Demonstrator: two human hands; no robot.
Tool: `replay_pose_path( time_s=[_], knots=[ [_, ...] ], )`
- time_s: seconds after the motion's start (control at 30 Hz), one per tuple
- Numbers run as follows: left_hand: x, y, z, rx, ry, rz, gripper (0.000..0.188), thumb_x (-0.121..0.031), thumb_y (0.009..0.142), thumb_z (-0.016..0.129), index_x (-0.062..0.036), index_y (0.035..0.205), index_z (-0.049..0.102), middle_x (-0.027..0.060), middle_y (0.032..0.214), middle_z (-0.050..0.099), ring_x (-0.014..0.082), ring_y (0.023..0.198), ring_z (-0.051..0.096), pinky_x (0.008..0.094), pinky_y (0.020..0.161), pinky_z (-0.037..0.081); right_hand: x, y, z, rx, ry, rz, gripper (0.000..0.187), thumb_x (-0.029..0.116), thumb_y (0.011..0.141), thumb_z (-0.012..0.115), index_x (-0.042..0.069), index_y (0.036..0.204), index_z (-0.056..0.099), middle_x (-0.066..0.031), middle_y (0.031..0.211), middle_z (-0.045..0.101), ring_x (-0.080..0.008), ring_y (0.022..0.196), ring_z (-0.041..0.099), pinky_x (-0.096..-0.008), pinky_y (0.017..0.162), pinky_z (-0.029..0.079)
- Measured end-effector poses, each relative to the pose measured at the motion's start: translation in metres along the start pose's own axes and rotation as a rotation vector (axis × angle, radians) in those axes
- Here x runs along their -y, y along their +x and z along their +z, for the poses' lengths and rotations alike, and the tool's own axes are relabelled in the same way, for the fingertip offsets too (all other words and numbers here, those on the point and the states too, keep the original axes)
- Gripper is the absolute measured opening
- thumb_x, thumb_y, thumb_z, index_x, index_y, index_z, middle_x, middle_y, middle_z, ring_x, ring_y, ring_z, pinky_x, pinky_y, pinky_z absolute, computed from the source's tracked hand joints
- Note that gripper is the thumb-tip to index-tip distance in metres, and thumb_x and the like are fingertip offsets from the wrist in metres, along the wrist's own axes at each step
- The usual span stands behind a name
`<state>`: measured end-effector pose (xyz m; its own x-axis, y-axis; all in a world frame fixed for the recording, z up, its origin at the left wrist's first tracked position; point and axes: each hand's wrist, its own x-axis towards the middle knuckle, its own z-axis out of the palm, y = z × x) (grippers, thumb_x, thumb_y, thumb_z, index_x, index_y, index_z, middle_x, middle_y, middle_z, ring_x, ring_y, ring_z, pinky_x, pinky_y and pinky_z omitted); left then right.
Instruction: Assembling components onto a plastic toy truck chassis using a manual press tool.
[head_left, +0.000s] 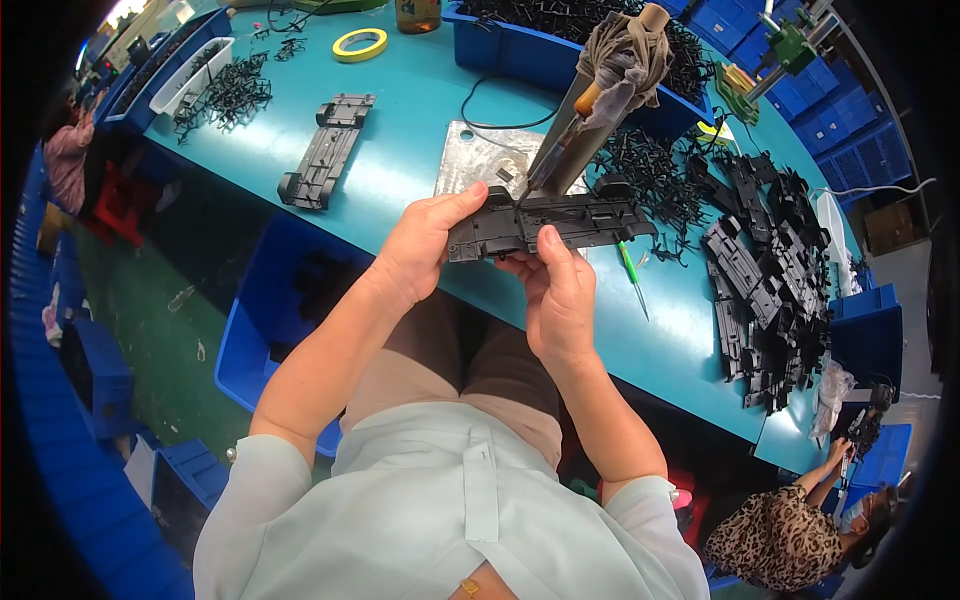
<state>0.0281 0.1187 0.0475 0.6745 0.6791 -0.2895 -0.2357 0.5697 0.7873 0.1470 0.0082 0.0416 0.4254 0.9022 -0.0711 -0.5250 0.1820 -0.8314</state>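
Both my hands hold a black plastic toy-car chassis (590,216) above the table's near edge. My left hand (425,240) is closed on its left end, thumb on top. My right hand (560,300) grips the near side around the middle, with the thumb on top and the fingers partly hidden beneath. A soldering-iron-like tool (556,155) with an orange handle is fixed on a slanted post wrapped in cloth (625,60). Its tip meets the chassis between my hands, or is just above it. Behind lies a worn metal plate (470,160).
Another chassis (328,152) lies at left on the teal table (400,100). A chassis pile (765,270) and a green-handled pick (630,268) are at right. Small black parts fill a blue bin (500,45). Yellow tape (360,44) lies behind. A blue crate (240,340) stands below. Two people sit nearby.
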Motion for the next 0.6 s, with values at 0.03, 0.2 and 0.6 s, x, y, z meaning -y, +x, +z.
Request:
replay_pose_path(
  time_s=[0.03,0.2,0.6],
  knots=[
    [0.000,0.000,0.001,0.000,0.000,0.001,0.034,-0.028,0.095,0.054,0.0036,0.106,0.061,0.0107,0.099,0.066,0.0141,0.085,0.065,0.0274,0.078,0.052,0.000,0.000,0.000,0.001,0.000,0.000,0.031,0.030,0.094,0.056,0.001,0.104,0.059,-0.0063,0.099,0.062,-0.0132,0.088,0.058,-0.0310,0.079,0.049],
    [-0.004,-0.003,0.007,-0.046,0.051,0.011,0.035,-0.035,0.092,0.058,-0.0012,0.097,0.064,0.0058,0.084,0.067,0.0096,0.069,0.061,0.0227,0.057,0.046,0.003,-0.001,0.003,-0.004,-0.006,0.000,0.030,0.030,0.094,0.056,0.001,0.102,0.060,-0.0066,0.095,0.063,-0.0136,0.085,0.059,-0.0302,0.079,0.048],
    [0.000,0.003,-0.003,-0.033,0.097,0.004,0.034,-0.033,0.093,0.056,-0.0011,0.098,0.063,0.0061,0.085,0.066,0.0105,0.071,0.062,0.0232,0.057,0.047,0.001,0.000,-0.001,0.013,-0.021,-0.004,0.032,0.031,0.095,0.054,0.000,0.101,0.062,-0.0087,0.093,0.065,-0.0166,0.084,0.061,-0.0337,0.078,0.050]
  ],
)
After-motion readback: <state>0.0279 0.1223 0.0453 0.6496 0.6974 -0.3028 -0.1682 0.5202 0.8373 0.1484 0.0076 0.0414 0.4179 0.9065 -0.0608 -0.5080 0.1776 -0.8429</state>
